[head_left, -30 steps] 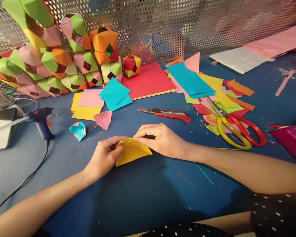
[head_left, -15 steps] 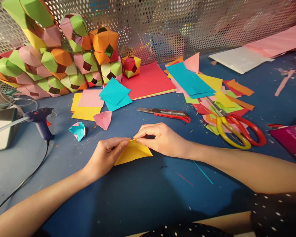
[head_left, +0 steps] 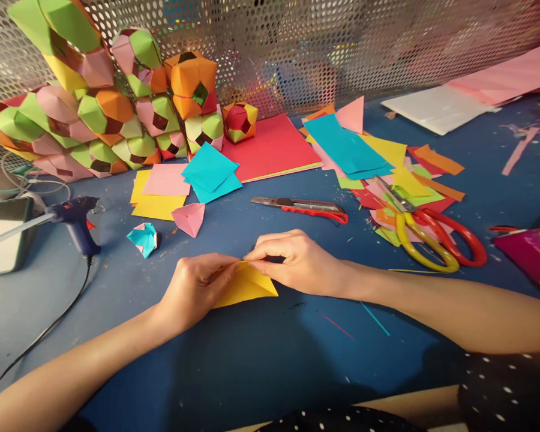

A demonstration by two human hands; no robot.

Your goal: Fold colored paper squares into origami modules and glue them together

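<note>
A yellow sheet of paper [head_left: 248, 287], partly folded, is held just above the blue table between both hands. My left hand [head_left: 197, 289] is closed on its left part, covering that corner. The thumb and fingers of my right hand [head_left: 292, 261] pinch its top edge, where the fingertips of both hands nearly meet. Left of the hands lie a folded pink piece [head_left: 189, 219] and a small blue and pink folded piece [head_left: 144, 239]. Beyond my right hand rests a red cutter knife [head_left: 303, 207].
Folded paper balls [head_left: 108, 114] are stacked at the back left by a perforated metal panel [head_left: 234, 54]. A glue gun [head_left: 78, 225] with a cable stands left. Scissors [head_left: 432, 234] lie on paper scraps at the right. Cut squares [head_left: 211, 171] and a red sheet [head_left: 270, 147] lie behind.
Both hands and the yellow paper have moved slightly toward me. My left hand now covers more of the paper's left side.
</note>
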